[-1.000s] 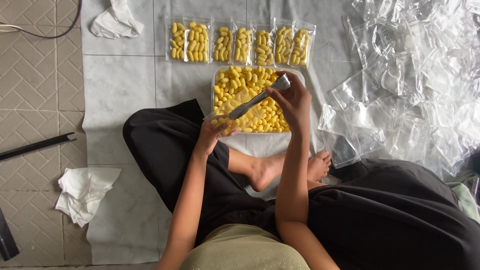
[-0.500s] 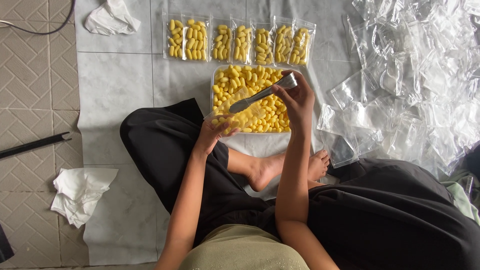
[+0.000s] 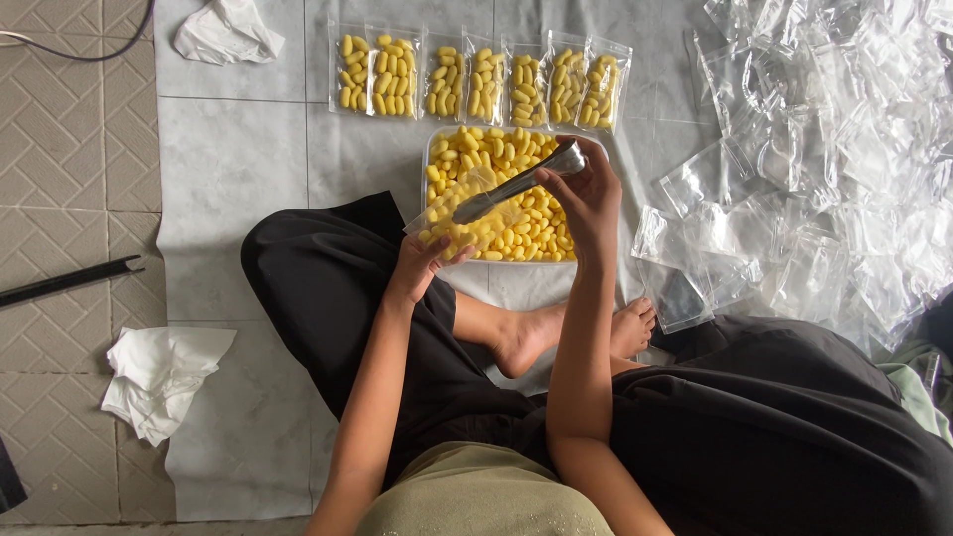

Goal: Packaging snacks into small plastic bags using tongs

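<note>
A white tray [image 3: 429, 159] full of small yellow oval pieces [image 3: 496, 154] lies on a grey sheet in front of my crossed legs. My left hand [image 3: 422, 263] holds a clear plastic bag [image 3: 467, 213] partly filled with yellow pieces over the tray's near left corner. My right hand [image 3: 586, 194] grips metal tongs [image 3: 516, 184] by their far end, tips pointing into the bag's mouth. Several filled clear bags [image 3: 476, 84] lie in a row just beyond the tray.
A heap of unfilled clear bags [image 3: 824, 149] covers the floor at right. Crumpled white tissues lie at top left [image 3: 226, 35] and lower left [image 3: 164, 377]. A black rod [image 3: 69, 281] rests on the tiled floor at left. My bare feet [image 3: 576, 337] are below the tray.
My right hand has lifted the handle end of the tongs slightly up and right. The bag in my left hand has stayed over the tray.
</note>
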